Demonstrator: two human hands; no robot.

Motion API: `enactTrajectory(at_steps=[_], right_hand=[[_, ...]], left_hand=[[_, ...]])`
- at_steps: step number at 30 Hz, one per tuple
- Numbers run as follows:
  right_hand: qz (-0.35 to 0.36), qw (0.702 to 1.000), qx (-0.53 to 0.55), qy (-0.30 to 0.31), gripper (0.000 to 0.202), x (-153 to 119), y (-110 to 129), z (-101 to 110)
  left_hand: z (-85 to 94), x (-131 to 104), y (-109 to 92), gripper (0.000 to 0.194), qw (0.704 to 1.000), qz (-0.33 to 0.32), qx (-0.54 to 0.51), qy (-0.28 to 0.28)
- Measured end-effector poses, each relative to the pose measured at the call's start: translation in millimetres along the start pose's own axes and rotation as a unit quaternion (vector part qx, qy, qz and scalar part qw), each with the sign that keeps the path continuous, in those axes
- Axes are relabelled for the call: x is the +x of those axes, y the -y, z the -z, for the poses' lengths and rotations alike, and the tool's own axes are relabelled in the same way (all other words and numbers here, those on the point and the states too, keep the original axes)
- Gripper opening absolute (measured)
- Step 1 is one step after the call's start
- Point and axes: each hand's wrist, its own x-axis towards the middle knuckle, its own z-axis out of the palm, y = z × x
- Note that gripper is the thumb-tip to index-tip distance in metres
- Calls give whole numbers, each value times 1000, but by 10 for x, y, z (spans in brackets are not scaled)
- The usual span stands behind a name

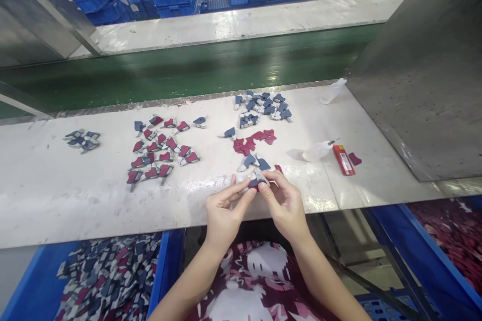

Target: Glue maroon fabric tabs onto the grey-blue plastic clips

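Observation:
My left hand and my right hand meet near the table's front edge, fingers closed on one small plastic part in grey, blue and dark red. Both thumbs press against its red face. Just beyond my fingertips lie blue-and-white parts. Flat dark red pieces sit in a loose cluster behind those. More blue-and-white parts are heaped farther back. To the left, several parts with red faces are spread in rows. A small group of grey-blue parts rests at the far left.
A clear needle-tipped bottle lies beside a red lighter on the right; another bottle is behind. Blue bins of parts flank me: mixed parts at left, red pieces at right. A green conveyor belt runs behind the table.

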Motion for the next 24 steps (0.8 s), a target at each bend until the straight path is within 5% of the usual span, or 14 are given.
enactTrajectory(at_steps=[10, 14, 18, 21, 24], right_hand=[[-55, 998, 37, 15, 27, 42, -95, 0], [-122, 983, 131, 34, 30, 91, -74, 62], [-169, 971, 163, 41, 31, 101, -50, 98], [-140, 982, 112, 56, 37, 82, -37, 124], [-5, 999, -10, 36, 57, 66, -14, 183]], left_hand=[[-77, -87, 12, 20, 991, -110, 60, -49], [0, -43, 31, 26, 996, -80, 49, -4], [67, 14, 43, 31, 988, -135, 75, 19], [87, 32, 44, 24, 983, -156, 93, 5], [105, 28, 28, 20, 987, -116, 113, 6]])
